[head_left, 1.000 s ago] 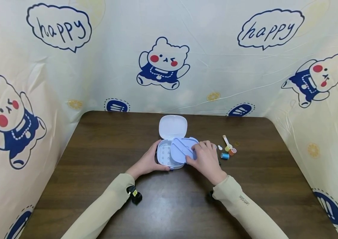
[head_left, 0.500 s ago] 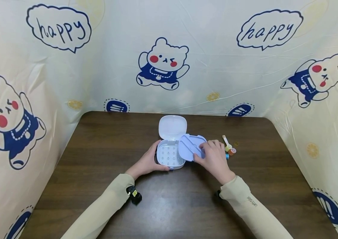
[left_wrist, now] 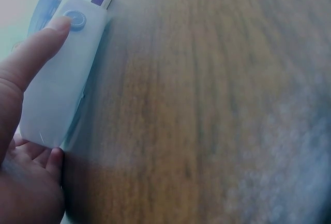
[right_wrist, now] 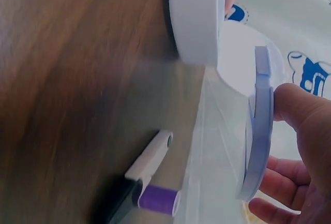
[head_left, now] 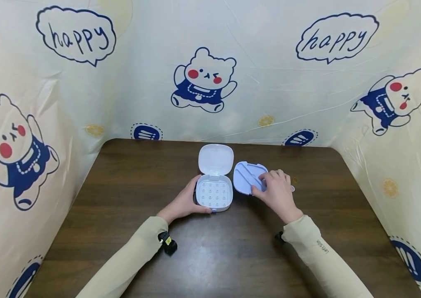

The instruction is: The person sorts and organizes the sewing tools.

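A small white-and-blue plastic box [head_left: 215,194] stands on the table with its hinged lid [head_left: 215,159] tipped back. My left hand [head_left: 184,203] grips its left side. In the left wrist view, the thumb [left_wrist: 39,53] lies at the round front button [left_wrist: 76,21]. Rows of little pegs cover the box's floor. My right hand [head_left: 279,192] pinches a light blue tray insert [head_left: 245,176] by its right edge, right of the box. In the right wrist view, the tray [right_wrist: 262,136] is held above the table, apart from the box, thumb on one face and fingers at its edge.
Near the right hand lie a purple thread spool [right_wrist: 158,199] and a white-and-black tool [right_wrist: 147,157]. The end of another spool [head_left: 292,188] peeks out behind that hand, close to a thin yellow ring [head_left: 295,180]. A printed curtain [head_left: 262,82] surrounds the table's back and sides.
My right hand has lifted the tray insert off the box and carried it right and slightly back, uncovering the pegged floor and hiding most small items. My left hand has stayed on the box.
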`<action>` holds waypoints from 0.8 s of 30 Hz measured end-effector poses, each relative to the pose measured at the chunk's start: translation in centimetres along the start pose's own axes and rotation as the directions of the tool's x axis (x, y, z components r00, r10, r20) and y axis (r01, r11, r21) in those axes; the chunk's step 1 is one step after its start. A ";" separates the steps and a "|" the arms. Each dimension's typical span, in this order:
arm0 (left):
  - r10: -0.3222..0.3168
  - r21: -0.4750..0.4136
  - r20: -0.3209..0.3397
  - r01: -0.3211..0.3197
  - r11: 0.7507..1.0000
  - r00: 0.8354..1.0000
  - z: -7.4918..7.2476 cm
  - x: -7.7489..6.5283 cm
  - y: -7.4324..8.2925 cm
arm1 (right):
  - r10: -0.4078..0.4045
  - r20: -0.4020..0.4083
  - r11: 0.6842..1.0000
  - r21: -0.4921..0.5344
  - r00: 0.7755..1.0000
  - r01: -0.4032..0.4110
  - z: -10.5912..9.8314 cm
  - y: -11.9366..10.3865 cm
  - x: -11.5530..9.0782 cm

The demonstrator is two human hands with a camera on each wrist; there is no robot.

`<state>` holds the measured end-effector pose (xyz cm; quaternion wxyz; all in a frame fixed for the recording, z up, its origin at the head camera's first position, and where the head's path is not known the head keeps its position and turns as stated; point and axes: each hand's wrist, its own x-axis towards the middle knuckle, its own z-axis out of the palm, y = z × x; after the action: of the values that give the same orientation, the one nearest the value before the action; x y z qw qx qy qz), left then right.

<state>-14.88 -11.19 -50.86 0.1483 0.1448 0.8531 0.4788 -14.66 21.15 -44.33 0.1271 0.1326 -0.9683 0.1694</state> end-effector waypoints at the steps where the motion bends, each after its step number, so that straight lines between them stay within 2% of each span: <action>1: -0.001 0.000 0.001 0.001 1.000 1.000 0.0 0.0 0.0 | 0.002 0.000 1.000 -0.002 1.000 -0.002 0.0 0.2 0.1; 10: 0.006 -0.005 0.002 -0.006 1.000 1.000 -0.2 -0.1 0.2 | -0.020 -0.023 1.000 -0.019 1.000 0.019 -0.1 2.3 1.7; 15: -0.003 -0.001 -0.001 0.003 1.000 1.000 -0.1 -0.1 0.1 | -0.006 0.003 1.000 -0.008 1.000 0.006 0.1 3.0 2.9; 24: -0.014 -0.007 -0.004 0.014 1.000 1.000 0.0 -0.2 0.2 | 0.015 0.061 1.000 0.007 0.998 -0.016 0.7 2.9 5.4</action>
<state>-14.69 -11.15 -50.62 0.1505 0.1374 0.8528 0.4809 -20.71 22.32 -44.27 0.0959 0.1307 -0.9721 0.1696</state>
